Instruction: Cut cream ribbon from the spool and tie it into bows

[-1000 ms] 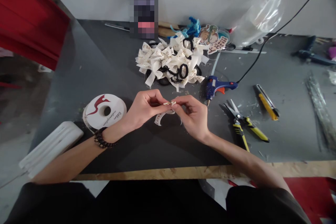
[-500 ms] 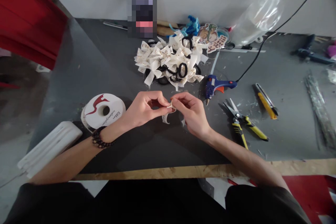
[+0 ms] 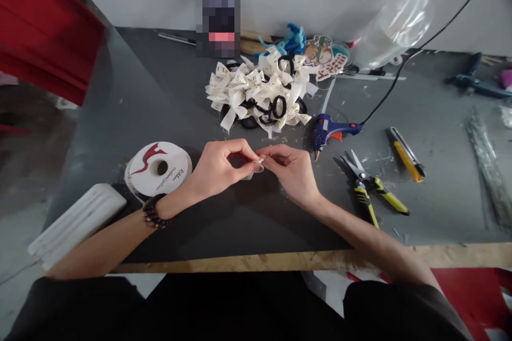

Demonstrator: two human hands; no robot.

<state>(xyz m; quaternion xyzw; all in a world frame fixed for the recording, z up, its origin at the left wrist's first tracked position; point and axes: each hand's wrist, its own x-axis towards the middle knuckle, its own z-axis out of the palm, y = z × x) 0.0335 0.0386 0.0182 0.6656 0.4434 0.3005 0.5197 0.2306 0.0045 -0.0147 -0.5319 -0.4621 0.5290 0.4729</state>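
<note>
My left hand (image 3: 218, 168) and my right hand (image 3: 294, 173) meet fingertip to fingertip over the grey table (image 3: 168, 90). Both pinch a small folded piece of cream ribbon (image 3: 258, 162), mostly hidden between the fingers. A bead bracelet (image 3: 154, 213) circles my left wrist. Behind the hands lies a pile of finished cream ribbon bows with black hair ties (image 3: 260, 93). A white ribbon spool (image 3: 158, 168) lies just left of my left hand.
A blue glue gun (image 3: 332, 130) with its black cord, yellow-handled scissors (image 3: 370, 189) and a yellow utility knife (image 3: 406, 154) lie to the right. A white flat case (image 3: 76, 221) rests at the near left. A clear plastic bag (image 3: 400, 21) leans at the back.
The ribbon's loose tails hung below my fingers earlier; now they are folded up and nearly hidden. Both hands closed tighter together and stayed in place.
</note>
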